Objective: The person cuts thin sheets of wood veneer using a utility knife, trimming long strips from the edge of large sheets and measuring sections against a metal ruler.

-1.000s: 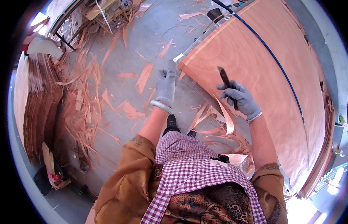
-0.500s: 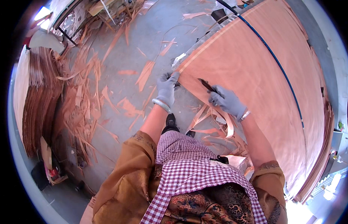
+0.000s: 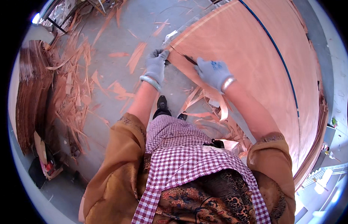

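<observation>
A wide sheet of reddish wood veneer [image 3: 252, 71] lies on top of a stack to my right. My left hand [image 3: 156, 65], in a grey glove, is closed on the sheet's near left corner, thumb and fingers pinched together. My right hand [image 3: 214, 73], gloved too, is wrapped round a dark-handled knife [image 3: 191, 59]. The knife points toward the corner and lies low over the sheet, close to its near edge. A thin dark line runs on from the tip toward the corner; whether it is blade or cut I cannot tell.
A long dark blue rod [image 3: 273, 46] lies across the sheet. Loose veneer strips [image 3: 222, 108] hang and lie below its near edge. More scraps [image 3: 73, 97] litter the grey floor at left, beside a tall veneer stack [image 3: 30, 100]. My shoes [image 3: 162, 102] stand between.
The right hand has moved with the knife up and left along the sheet's edge, nearer the left hand. The left hand keeps its hold on the corner. The whole view has shifted slightly.
</observation>
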`<state>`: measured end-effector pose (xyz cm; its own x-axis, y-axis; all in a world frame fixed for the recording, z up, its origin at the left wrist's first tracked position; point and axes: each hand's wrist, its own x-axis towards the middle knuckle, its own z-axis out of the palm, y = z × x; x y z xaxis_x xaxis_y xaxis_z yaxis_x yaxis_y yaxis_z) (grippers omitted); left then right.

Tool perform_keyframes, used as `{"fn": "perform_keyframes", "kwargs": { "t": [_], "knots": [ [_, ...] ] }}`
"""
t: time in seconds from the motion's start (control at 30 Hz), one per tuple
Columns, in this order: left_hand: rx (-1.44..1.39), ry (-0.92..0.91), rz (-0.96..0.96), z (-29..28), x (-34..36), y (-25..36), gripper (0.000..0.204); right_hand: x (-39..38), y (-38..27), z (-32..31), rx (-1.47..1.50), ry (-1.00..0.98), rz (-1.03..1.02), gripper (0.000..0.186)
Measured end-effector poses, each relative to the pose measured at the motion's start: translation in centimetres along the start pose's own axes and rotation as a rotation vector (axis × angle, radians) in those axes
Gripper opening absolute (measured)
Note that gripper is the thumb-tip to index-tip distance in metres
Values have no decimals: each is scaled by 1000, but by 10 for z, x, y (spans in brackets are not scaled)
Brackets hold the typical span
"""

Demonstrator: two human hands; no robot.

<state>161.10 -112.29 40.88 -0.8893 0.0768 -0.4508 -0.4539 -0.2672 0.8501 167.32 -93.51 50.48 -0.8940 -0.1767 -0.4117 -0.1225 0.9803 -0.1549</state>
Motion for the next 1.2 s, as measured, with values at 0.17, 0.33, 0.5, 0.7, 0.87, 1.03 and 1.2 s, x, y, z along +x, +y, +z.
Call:
{"fn": "perform_keyframes", "kwargs": {
  "t": [0.17, 0.33, 0.5, 0.7, 0.87, 1.03, 1.2],
  "knots": [
    [27, -4, 19, -14, 1, 0, 12, -104, 38, 23, 31, -98, 186, 24],
    [67, 104, 80, -59, 16, -9, 12, -232, 90, 71, -11, -181, 406, 24],
    [477, 86, -96, -150, 13, -95, 22, -355, 105, 94, 449, 241, 434, 46],
    [1629, -1033, 239, -289, -23, -178, 29, -303, 42, 116, 960, 527, 349, 39],
    [1632, -798, -165, -186, -78, -198, 28, -334, 11, 155, 1052, 609, 375, 35],
    [1673, -856, -71, -112, -88, -172, 27, -338, 4, 166, 1235, 403, 602, 34],
    [1613, -866, 55, -111, -59, -120, 26, -290, 1, 142, 1044, 348, 478, 26]
  ]
}}
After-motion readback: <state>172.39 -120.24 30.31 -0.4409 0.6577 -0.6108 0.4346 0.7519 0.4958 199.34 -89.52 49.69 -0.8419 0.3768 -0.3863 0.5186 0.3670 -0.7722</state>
